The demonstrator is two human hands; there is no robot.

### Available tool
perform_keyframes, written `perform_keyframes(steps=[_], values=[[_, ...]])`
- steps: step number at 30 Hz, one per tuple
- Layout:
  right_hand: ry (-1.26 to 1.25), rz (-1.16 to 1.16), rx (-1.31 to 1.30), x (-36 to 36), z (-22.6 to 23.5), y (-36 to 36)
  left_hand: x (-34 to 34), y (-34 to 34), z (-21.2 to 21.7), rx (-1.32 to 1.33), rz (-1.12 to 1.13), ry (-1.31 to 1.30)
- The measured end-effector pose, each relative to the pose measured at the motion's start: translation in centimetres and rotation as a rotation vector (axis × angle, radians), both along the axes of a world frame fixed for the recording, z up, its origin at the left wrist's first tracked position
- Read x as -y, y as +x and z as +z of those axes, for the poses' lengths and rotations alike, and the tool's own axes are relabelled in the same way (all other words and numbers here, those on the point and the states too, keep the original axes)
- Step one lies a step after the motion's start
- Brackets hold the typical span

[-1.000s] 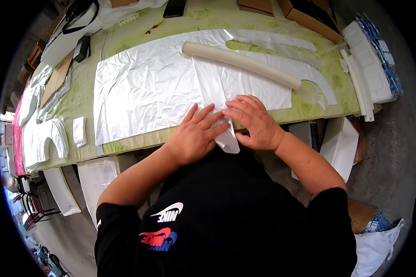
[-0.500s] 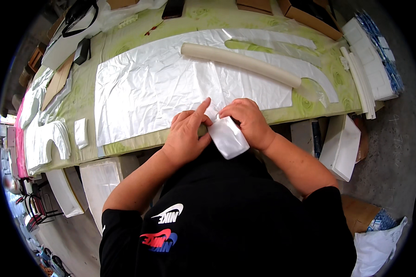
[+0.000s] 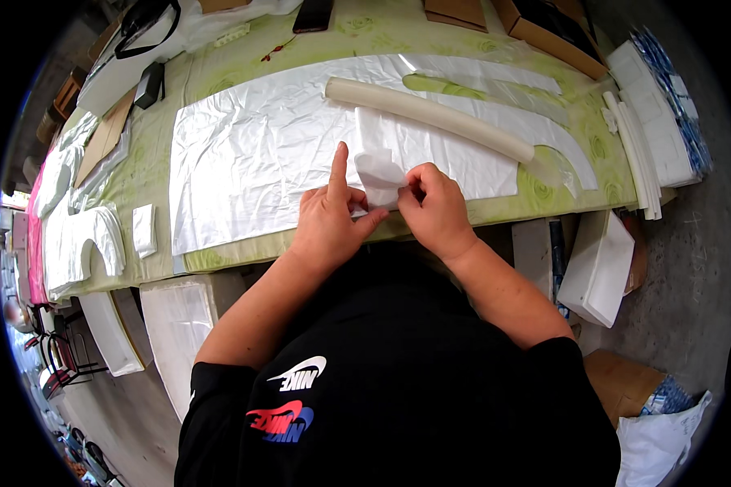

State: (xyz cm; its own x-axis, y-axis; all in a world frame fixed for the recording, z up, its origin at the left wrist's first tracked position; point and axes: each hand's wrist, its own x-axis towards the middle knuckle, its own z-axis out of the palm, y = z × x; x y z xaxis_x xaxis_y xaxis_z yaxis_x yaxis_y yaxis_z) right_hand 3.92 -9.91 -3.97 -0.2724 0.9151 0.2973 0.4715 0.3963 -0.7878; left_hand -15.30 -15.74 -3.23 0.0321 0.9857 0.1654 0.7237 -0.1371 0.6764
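1. We think this is a workshop where people cut and shape soft material.
2. We see a long work table with a green patterned cover.
3. Big white sheets lie flat on it, and some have curved shapes cut out.
4. A long cream roll lies across the sheets.
5. More white cut pieces sit in piles at the left end.
6. Brown cardboard boxes stand at the far edge.
7. The floor is bare grey concrete, with white boards leaning beside the table.
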Motion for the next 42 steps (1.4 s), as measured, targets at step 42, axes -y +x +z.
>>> perform_keyframes(steps=[42], values=[[-0.262, 0.343, -0.388, 2.2, -0.4, 2.6, -0.3, -0.3, -0.5, -0.093, -0.298, 0.118]])
